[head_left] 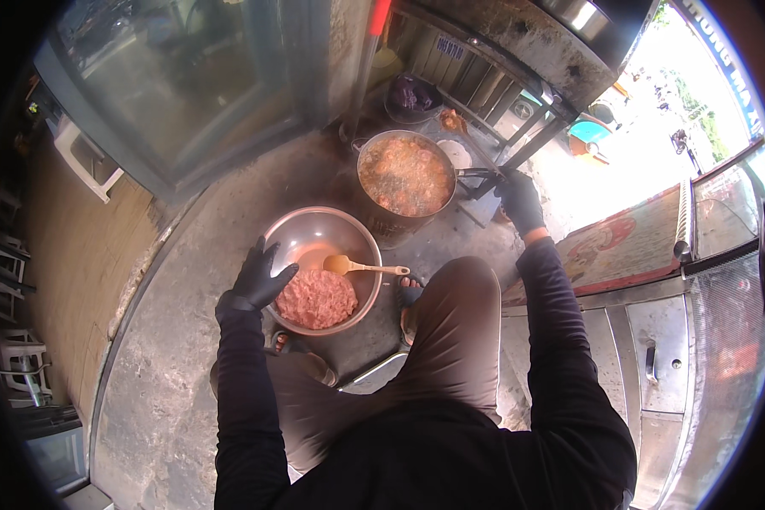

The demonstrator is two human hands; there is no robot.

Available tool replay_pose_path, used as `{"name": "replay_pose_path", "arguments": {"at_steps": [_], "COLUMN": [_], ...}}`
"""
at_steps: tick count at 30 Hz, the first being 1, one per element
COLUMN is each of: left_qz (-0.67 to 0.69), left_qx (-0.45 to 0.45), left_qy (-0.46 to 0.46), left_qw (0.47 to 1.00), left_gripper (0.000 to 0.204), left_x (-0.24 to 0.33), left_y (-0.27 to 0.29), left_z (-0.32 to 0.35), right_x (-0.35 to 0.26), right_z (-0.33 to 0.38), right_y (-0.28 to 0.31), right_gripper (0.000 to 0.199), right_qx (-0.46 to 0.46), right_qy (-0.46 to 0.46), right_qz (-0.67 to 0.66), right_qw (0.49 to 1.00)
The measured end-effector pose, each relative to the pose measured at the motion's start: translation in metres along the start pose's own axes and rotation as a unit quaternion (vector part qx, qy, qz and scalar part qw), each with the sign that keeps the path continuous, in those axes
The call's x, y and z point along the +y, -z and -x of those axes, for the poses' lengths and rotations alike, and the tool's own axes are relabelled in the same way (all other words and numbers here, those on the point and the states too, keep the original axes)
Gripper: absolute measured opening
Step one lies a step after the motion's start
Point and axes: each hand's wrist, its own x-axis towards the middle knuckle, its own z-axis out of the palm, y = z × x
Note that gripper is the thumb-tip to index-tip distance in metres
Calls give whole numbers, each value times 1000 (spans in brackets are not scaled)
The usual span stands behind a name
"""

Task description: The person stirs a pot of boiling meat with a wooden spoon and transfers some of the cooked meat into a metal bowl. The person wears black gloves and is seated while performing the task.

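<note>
A wide metal bowl [367, 235] stands on the floor in front of me, with a mound of pink minced meat [317, 300] in its near part. Across the bowl's right side lies a wooden spoon [361, 267], its handle over the rim. My left hand [257, 277], in a black glove, is at the left rim beside the meat, fingers spread and holding nothing. Farther off, orange-brown pieces bubble in a pot [377, 205] of hot oil. Right of the pot, my black-gloved right hand [519, 202] is closed around a long-handled utensil [482, 155]; its working end is unclear.
Behind the pot sits a dark basin [413, 99] with a purple bag. A sooty metal stand [518, 51] rises at the far right. Metal cabinets [654, 365] line my right side. A glass-panelled door [187, 93] is far left; white plastic stools [21, 357] stand beyond the ledge.
</note>
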Motion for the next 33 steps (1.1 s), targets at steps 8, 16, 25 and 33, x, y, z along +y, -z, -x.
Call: {"name": "replay_pose_path", "arguments": {"at_steps": [8, 16, 25, 33], "left_qz": [13, -37, 19, -29], "left_qx": [-4, -2, -4, 0], "left_qy": [0, -20, -8, -28], "left_qw": [1000, 999, 1000, 999], "left_gripper": [82, 81, 83, 82], "left_x": [-6, -8, -17, -15], "left_y": [-4, -4, -13, -11], "left_z": [-3, -3, -6, -6], "right_x": [8, -16, -57, -67], "right_z": [-8, 6, -54, -197], "right_y": [4, 8, 114, 286], "right_gripper": [40, 32, 38, 40], "right_qx": [-10, -47, 140, 279], "right_qy": [22, -29, -8, 1], "right_qz": [-7, -99, 21, 146], "right_qw": [1000, 993, 990, 949]}}
